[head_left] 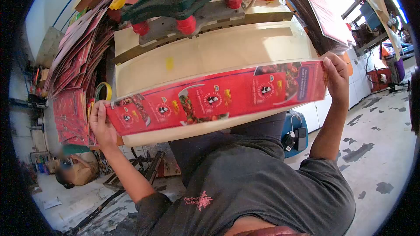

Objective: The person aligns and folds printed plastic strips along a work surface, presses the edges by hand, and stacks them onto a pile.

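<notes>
My left hand is closed on the left end of a long red printed sheet. At the opposite end, the sheet's upper right corner is gripped by my right hand. Food pictures and round logos cover the sheet, and its edge looks glossy like clear plastic. It is stretched between both hands, tilted up to the right, in front of a cream work board. Whether the sheet touches the board cannot be told.
Beyond the board stands a dark green machine clamp with yellow knobs and red feet. Stacked red printed sheets lean at left, near a yellow tape roll. More sheets are piled at right. Another person is at lower left.
</notes>
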Motion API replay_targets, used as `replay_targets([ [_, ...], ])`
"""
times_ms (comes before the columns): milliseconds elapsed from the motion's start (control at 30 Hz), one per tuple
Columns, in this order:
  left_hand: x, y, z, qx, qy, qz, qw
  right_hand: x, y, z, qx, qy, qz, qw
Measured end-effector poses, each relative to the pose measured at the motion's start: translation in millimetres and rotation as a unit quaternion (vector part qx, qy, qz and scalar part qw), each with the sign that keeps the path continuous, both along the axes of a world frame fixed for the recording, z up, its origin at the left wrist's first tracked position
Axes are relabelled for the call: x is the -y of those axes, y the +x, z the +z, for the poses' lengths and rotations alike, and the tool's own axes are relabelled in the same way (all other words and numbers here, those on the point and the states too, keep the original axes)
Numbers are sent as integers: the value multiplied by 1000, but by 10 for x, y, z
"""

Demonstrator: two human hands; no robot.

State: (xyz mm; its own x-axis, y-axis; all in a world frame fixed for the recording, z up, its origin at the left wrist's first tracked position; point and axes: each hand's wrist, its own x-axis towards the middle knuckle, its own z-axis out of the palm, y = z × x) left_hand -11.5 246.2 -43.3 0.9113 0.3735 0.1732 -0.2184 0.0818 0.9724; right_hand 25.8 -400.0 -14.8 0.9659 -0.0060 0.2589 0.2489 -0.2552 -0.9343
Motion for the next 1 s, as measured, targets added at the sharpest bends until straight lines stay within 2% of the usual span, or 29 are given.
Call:
replay_targets([
  [33,36,11,51,0,0,1,1000,-43,-8,39,0,0,1,1000],
  [100,67,27,117,-39,78,46,995,-141,-37,139,-48,89,-15,995],
  [233,33,40,104,-58,16,-25,998,-196,-41,206,-76,151,-5,986],
  [333,258,45,178,-79,3,16,997,-294,-68,243,-78,163,-38,983],
  [400,216,25,141,-113,-44,-22,992,-223,-37,162,-65,145,-45,986],
  [500,293,19,141,-72,-68,-16,995,-136,0,106,-48,132,-48,989],
  [533,312,40,120,-58,-6,30,998,-127,16,98,-44,135,-48,989],
  [567,284,61,111,-58,-5,38,998,-120,30,92,-45,135,-40,989],
  [633,237,100,125,-50,15,-14,999,-120,52,88,-78,145,-46,985],
  [667,246,117,151,-57,47,-8,997,-125,59,93,-82,138,-48,986],
  [800,65,190,81,-62,57,-46,995,-97,79,37,-92,140,-27,985],
  [833,138,186,107,-69,54,-55,995,-119,95,31,-75,106,-23,991],
  [900,328,226,167,-77,60,105,990,-145,165,70,-37,29,-23,999],
  [933,-66,301,4,-73,106,28,991,-113,204,45,-57,37,2,998],
  [1000,16,282,112,-93,56,-46,993,-65,266,-1,-78,44,41,995],
])
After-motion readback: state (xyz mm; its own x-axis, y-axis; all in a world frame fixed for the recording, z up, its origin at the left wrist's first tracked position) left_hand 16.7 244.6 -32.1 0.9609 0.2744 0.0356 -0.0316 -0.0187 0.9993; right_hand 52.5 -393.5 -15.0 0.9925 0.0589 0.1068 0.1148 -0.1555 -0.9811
